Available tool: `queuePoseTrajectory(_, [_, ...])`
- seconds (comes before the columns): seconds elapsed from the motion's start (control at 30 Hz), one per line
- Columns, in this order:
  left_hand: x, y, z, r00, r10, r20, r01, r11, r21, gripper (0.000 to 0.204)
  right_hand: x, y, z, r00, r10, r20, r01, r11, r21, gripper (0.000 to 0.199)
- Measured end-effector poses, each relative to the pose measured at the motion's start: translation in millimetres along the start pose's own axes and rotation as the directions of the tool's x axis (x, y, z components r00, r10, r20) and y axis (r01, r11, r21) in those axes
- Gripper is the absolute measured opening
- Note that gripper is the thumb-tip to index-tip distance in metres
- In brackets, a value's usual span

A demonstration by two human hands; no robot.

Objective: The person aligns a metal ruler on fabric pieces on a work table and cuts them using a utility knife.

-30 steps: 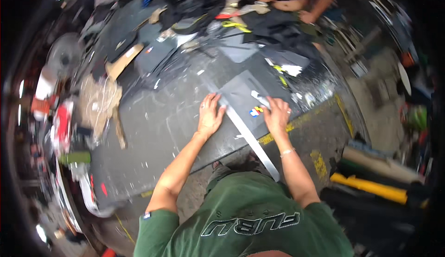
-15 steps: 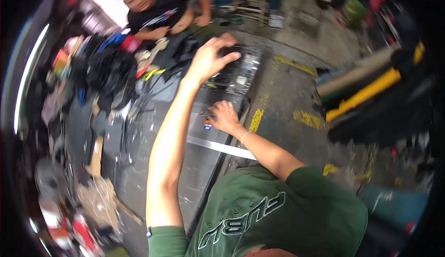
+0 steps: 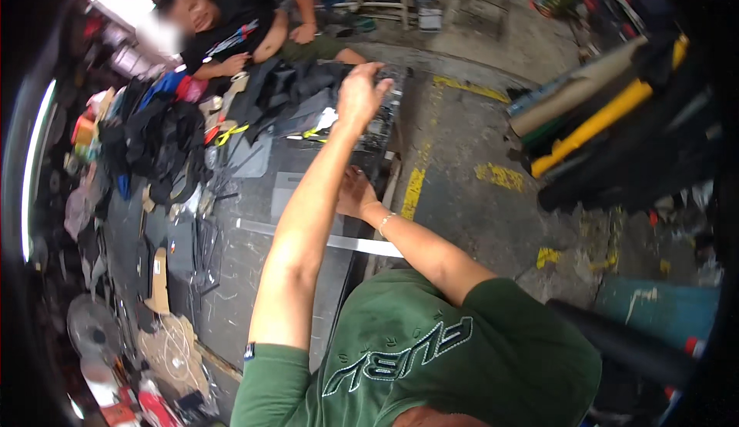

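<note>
While the person in the green shirt (image 3: 462, 350) leans over a dark work board (image 3: 254, 273) laid on the floor, both bare arms stretch forward across it.

Left hand (image 3: 360, 92): raised and extended toward the far end of the board, fingers curled loosely; whether it grips anything cannot be told. It hovers by a dark grid-patterned piece (image 3: 381, 123) lying at the board's far right corner.

Right hand (image 3: 354, 194): lower and nearer, partly hidden behind the left forearm, resting at the right edge of the board; whether its fingers are spread or closed cannot be told. A thin bracelet (image 3: 384, 223) sits on its wrist.

Long metal ruler (image 3: 354, 244): flat on the board, running crosswise, just beneath the right wrist (its middle is hidden by the left arm).

Grey sheet material (image 3: 286, 188): pale cut panel lying flat on the board, left of the right hand.

Black fabric heap (image 3: 165, 146): piled at the far left of the board, with yellow-handled scissors (image 3: 229, 132) just beside it.

Second person (image 3: 239, 27): in a black shirt, seated at the far end, hands on dark material.

Cardboard pieces (image 3: 158, 281): tan offcuts at the near left.

Concrete floor (image 3: 477, 142): yellow painted markings, right of the board. Rolls of material (image 3: 585, 111), yellow and tan, lie farther right.
</note>
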State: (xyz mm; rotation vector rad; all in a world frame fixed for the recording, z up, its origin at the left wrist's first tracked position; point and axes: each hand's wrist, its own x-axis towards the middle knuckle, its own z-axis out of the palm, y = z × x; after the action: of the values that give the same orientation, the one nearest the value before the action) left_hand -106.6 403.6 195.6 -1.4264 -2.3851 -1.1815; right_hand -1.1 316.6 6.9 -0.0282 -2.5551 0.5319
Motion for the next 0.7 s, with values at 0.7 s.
queuePoseTrajectory(0.7, [-14, -154, -182, 0.958, -0.27, -0.096, 0.28, 0.812, 0.512, 0.054, 2, 0, -18, 1.0, 0.005, -0.006, -0.005, 0.992, 0.123, 0.041])
